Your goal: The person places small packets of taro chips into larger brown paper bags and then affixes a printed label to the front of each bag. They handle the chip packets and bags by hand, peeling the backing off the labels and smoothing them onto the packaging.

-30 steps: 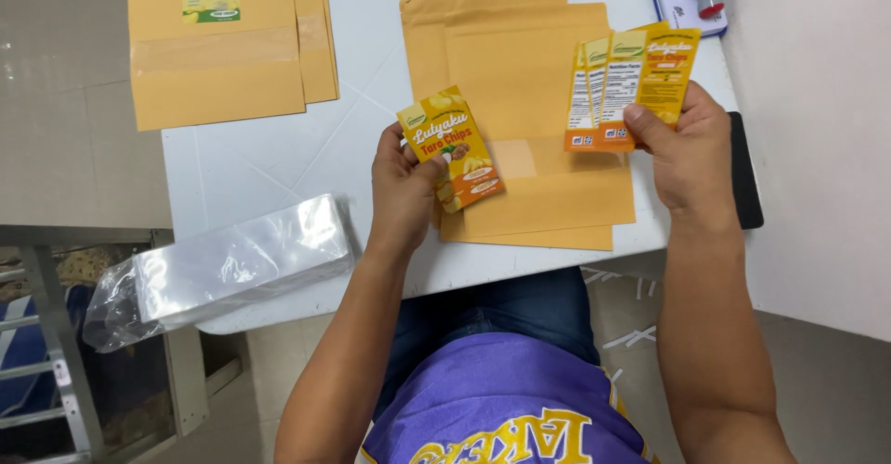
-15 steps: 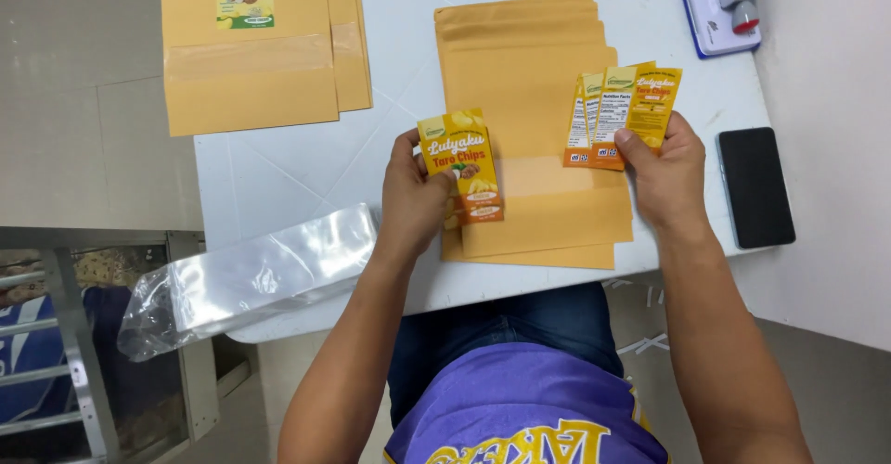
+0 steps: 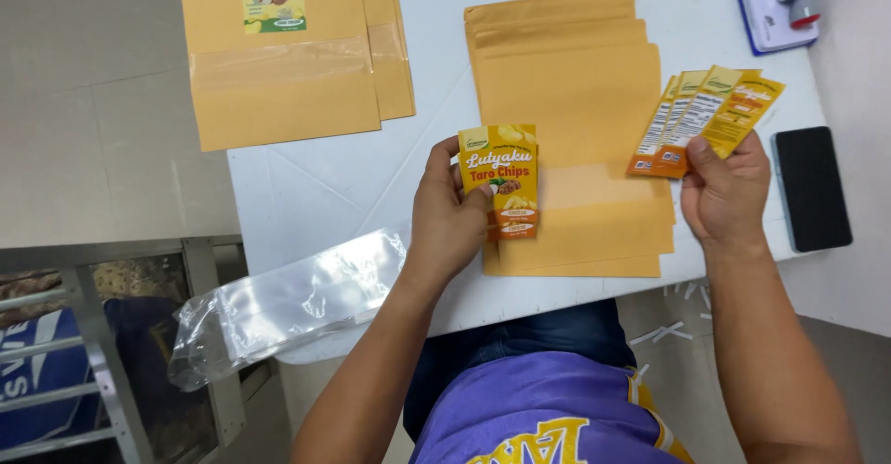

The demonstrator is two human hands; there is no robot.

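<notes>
My left hand (image 3: 450,213) grips a small stack of yellow-and-orange printed labels (image 3: 502,178), front side up, just above the near left corner of a pile of plain kraft pouches (image 3: 571,102) on the white table (image 3: 316,186). My right hand (image 3: 729,195) holds a fanned bunch of the same kind of labels (image 3: 703,121), showing their white printed backs, over the right edge of that pouch pile. Both hands hover slightly above the table surface.
A second stack of kraft pouches with a label stuck on the top one (image 3: 283,46) lies at the far left. A clear plastic bag (image 3: 278,306) hangs over the near left table edge. A black phone (image 3: 812,188) and a blue stamp pad (image 3: 775,5) sit at the right.
The left hand's labels have turned upright and sit squarer in my fingers. The right hand has drawn apart to the right, its labels fanned wider.
</notes>
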